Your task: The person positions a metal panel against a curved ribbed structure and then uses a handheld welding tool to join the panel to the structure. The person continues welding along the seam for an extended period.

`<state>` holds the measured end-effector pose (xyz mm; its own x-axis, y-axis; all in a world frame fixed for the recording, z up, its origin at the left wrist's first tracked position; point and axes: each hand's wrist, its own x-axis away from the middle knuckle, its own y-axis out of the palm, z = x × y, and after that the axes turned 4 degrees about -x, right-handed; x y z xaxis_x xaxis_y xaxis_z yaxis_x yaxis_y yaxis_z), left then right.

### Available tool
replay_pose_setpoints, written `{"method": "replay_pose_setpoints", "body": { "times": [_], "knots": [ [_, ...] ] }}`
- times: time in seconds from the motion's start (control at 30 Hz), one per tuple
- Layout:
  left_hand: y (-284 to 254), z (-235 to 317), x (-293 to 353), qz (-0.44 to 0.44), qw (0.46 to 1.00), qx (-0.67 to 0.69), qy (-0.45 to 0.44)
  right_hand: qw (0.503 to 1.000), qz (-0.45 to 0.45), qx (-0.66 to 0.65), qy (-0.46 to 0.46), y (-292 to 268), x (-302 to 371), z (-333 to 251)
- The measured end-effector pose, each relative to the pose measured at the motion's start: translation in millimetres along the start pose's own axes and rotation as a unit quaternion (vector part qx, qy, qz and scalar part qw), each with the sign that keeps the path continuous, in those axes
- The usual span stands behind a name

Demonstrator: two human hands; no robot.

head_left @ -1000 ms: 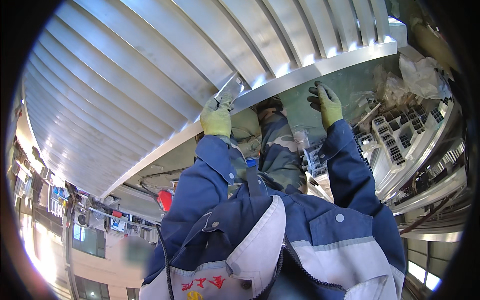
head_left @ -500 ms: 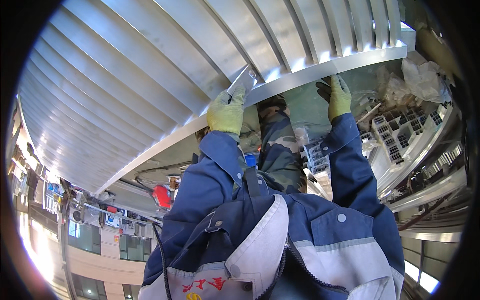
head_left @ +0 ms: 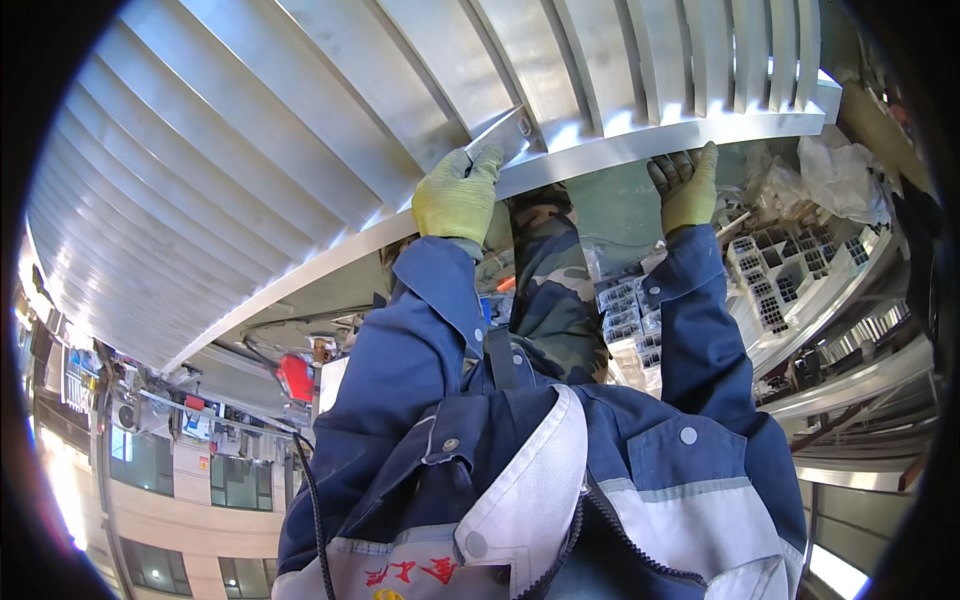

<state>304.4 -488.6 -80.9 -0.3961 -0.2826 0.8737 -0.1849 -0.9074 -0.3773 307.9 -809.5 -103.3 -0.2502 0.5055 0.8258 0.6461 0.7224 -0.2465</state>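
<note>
A large silvery panel of metal slats fills the upper view, bordered on my side by a flat frame bar. My left hand, in a yellow-green work glove, is closed on a small flat metal plate with a hole near its far end. That plate lies at the slat ends, just above the frame bar. Farther right, my right hand wears a similar glove with dark fingers showing. Its fingers are apart at the bar's near edge, with nothing seen in them; whether they touch the bar I cannot tell.
Bundled hollow metal profiles lie at the right, beside crumpled clear plastic wrap. More profiles stand beside my camouflage trouser leg. A red object sits at lower left, near cables on the floor.
The panel's near edge sits slightly lower at the right in view. My left hand still holds the plate. My right hand has turned, and its fingers are more spread.
</note>
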Motion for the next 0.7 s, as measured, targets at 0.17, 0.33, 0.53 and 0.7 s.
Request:
{"method": "replay_pose_setpoints", "body": {
  "times": [0.17, 0.33, 0.53, 0.7],
  "knots": [
    [-2.0, 1.6, -2.4, 0.017, 0.997, -0.067, 0.027, 0.998, 0.048, -0.003, -0.028, 21.6, -0.2, -0.4],
    [-14.5, 14.0, -8.6, -0.012, 0.978, -0.204, 0.042, 0.988, 0.133, 0.033, -0.069, 51.8, -3.3, 0.5],
    [-27.2, 34.4, -13.0, -0.062, 0.946, -0.314, 0.058, 0.938, 0.283, 0.134, -0.150, 58.8, -42.2, 18.1],
    [-33.4, 32.3, -24.9, -0.104, 0.921, -0.365, 0.089, 0.893, 0.384, 0.182, -0.151, 99.1, -18.8, 17.9]
  ]
}}
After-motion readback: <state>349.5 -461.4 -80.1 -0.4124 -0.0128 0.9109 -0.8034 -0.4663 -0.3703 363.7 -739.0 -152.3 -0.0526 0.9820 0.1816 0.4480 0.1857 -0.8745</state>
